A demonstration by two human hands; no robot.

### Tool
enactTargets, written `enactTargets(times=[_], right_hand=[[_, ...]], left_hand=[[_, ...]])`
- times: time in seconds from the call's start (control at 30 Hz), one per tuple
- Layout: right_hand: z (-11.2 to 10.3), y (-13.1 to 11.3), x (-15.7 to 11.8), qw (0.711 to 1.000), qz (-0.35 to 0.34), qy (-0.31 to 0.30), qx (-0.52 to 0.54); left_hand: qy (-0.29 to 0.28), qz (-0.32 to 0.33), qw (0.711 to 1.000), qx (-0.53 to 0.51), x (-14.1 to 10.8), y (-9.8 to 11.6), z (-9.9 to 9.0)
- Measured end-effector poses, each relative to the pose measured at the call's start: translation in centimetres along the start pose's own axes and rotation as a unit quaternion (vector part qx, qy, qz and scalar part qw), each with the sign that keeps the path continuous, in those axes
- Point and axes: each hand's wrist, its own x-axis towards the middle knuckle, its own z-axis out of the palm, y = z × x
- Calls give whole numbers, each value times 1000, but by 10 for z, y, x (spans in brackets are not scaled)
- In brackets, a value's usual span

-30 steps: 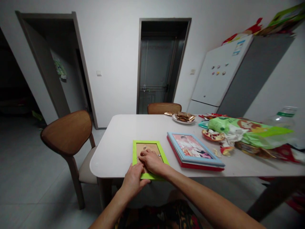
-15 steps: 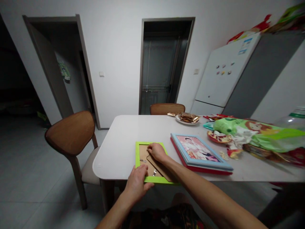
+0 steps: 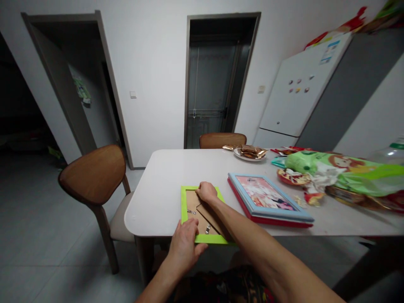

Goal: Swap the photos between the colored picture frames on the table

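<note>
A lime-green picture frame (image 3: pixel 212 239) lies back side up at the table's near edge, its brown backing board (image 3: pixel 191 197) showing with small metal clips (image 3: pixel 207 229) and a dark slanting stand piece. My left hand (image 3: pixel 185 242) holds the frame's lower left corner, fingers on top and thumb along the near edge. My right hand (image 3: pixel 207 192) is closed near the top of the backing; its fingertips are hidden, so what it grips cannot be made out. Just right of the frame is a stack of blue and red frames (image 3: pixel 246 212), the top one holding a photo.
On the white table (image 3: pixel 151 185), a plate (image 3: pixel 249 157) of wrapped snacks stands at the back. Opened pomegranate (image 3: pixel 293 176), tissue and a green bag (image 3: pixel 362 172) lie on the right. Wooden chairs (image 3: pixel 94 181) stand left and behind.
The right hand's fingers have curled in more over the top of the backing. The left hand still holds the frame's corner. The whole view has shifted slightly.
</note>
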Motion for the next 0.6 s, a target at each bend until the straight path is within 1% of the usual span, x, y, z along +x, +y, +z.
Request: enactTargets(times=[0.13, 0.2, 0.3, 0.37, 0.43, 0.5, 0.57, 0.6], right_hand=[[-8, -1, -4, 999, 3, 10, 50], [-17, 0, -9, 996, -10, 10, 85], [-34, 10, -18, 990, -41, 8, 134], [-47, 22, -28, 985, -59, 6, 160], [-60, 35, -40, 982, -66, 8, 179], [-68, 46, -55, 978, -73, 9, 197], [-69, 50, -73, 973, -100, -3, 207], [-68, 50, -82, 970, -127, -18, 207]], left_hand=[[-15, -10, 999, 41, 1, 10, -2], [-28, 3, 997, 74, 7, 18, 1], [-63, 28, 993, 99, 17, 30, 8], [-72, 28, 993, 91, 22, 33, 12], [-59, 26, 995, 74, 23, 31, 14], [-41, 35, 997, 56, 22, 26, 13], [-22, 45, 998, 44, 20, 20, 10], [-11, 44, 998, 45, 19, 17, 8]])
